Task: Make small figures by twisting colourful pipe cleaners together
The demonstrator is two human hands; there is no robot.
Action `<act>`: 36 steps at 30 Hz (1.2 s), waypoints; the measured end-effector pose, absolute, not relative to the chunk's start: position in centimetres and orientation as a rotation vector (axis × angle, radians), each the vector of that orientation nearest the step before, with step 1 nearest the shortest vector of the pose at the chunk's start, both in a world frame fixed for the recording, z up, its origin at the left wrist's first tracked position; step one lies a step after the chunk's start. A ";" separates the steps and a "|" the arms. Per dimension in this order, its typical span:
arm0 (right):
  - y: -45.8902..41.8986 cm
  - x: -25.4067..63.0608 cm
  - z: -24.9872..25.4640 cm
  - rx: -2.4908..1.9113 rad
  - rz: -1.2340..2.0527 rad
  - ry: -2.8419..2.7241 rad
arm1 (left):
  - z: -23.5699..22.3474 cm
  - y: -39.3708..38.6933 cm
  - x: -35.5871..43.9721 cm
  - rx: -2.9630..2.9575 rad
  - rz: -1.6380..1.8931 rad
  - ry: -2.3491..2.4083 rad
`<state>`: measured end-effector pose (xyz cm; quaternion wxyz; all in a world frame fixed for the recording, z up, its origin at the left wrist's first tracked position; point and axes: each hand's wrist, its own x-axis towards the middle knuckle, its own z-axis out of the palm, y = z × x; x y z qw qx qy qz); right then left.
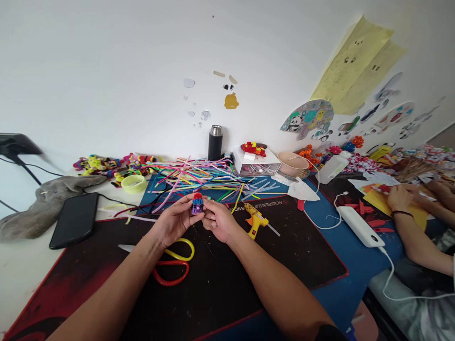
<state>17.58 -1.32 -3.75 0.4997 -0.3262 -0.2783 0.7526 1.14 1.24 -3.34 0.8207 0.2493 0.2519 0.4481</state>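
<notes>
A small pipe-cleaner figure [197, 204], red on top, blue in the middle and purple below, is held up over the dark mat [220, 274]. My left hand [180, 217] grips it from the left between thumb and fingers. From the other side, my right hand [218, 219] has its fingers closed against the figure's edge. Under my left forearm lie scissors [171, 280] with red and yellow handles, partly covered. To the right of my right hand rests a yellow glue gun [256, 220] with a glue stick in its back.
Colourful pipe cleaners [192, 177] are heaped behind my hands. A black thermos [215, 144] and a white box [256, 163] stand by the wall. At left are a phone [74, 220] and a tape roll [134, 183]; at right, a power strip [360, 227] and a co-worker's hands [403, 199].
</notes>
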 end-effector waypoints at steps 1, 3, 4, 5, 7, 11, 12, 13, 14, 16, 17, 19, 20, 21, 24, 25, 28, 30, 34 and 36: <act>-1.3 17.6 -3.8 -0.788 1.821 -0.672 | -3.4 1.3 1.1 0.533 0.953 0.536; -1.3 17.6 -3.8 -0.786 1.821 -0.670 | -3.4 1.3 1.1 0.535 0.952 0.535; -1.3 17.6 -3.9 -0.785 1.821 -0.669 | -3.4 1.3 1.1 0.534 0.952 0.537; -1.3 17.6 -3.9 -0.785 1.821 -0.669 | -3.4 1.3 1.1 0.531 0.952 0.540; -1.3 17.6 -3.9 -0.784 1.822 -0.669 | -3.3 1.2 1.1 0.526 0.951 0.548; -1.3 17.6 -3.9 -0.782 1.826 -0.674 | -3.0 1.2 1.3 0.521 0.951 0.558; -1.3 17.6 -3.9 -0.782 1.827 -0.675 | -2.9 1.1 1.3 0.518 0.953 0.559; -1.3 17.6 -3.9 -0.781 1.828 -0.677 | -2.9 1.1 1.3 0.515 0.954 0.560; -1.3 17.6 -3.9 -0.780 1.829 -0.678 | -2.8 1.1 1.3 0.512 0.956 0.561; -1.3 17.6 -4.0 -0.777 1.828 -0.677 | -2.7 1.0 1.3 0.508 0.956 0.565; -1.3 17.6 -4.0 -0.776 1.829 -0.677 | -2.7 1.0 1.3 0.508 0.955 0.567; -1.3 17.6 -4.0 -0.776 1.832 -0.675 | -2.6 1.0 1.3 0.507 0.955 0.571; -1.2 17.6 -4.0 -0.775 1.836 -0.674 | -2.6 1.0 1.3 0.506 0.958 0.571; -1.2 17.6 -4.0 -0.773 1.841 -0.673 | -2.6 1.0 1.3 0.504 0.963 0.572; -1.2 17.5 -4.1 -0.769 1.846 -0.678 | -2.5 1.0 1.3 0.496 0.978 0.586; -1.2 17.5 -4.1 -0.766 1.840 -0.685 | -2.4 1.0 1.3 0.494 0.981 0.592; -1.4 17.5 -4.0 -0.757 1.811 -0.716 | -2.3 0.9 1.4 0.495 0.986 0.610; -1.5 17.5 -4.0 -0.756 1.800 -0.728 | -2.3 0.9 1.4 0.501 0.987 0.611; -1.6 17.5 -3.8 -0.772 1.793 -0.730 | -2.3 0.8 1.4 0.508 0.989 0.602; -1.6 17.5 -3.8 -0.781 1.788 -0.730 | -2.3 0.8 1.4 0.509 0.986 0.602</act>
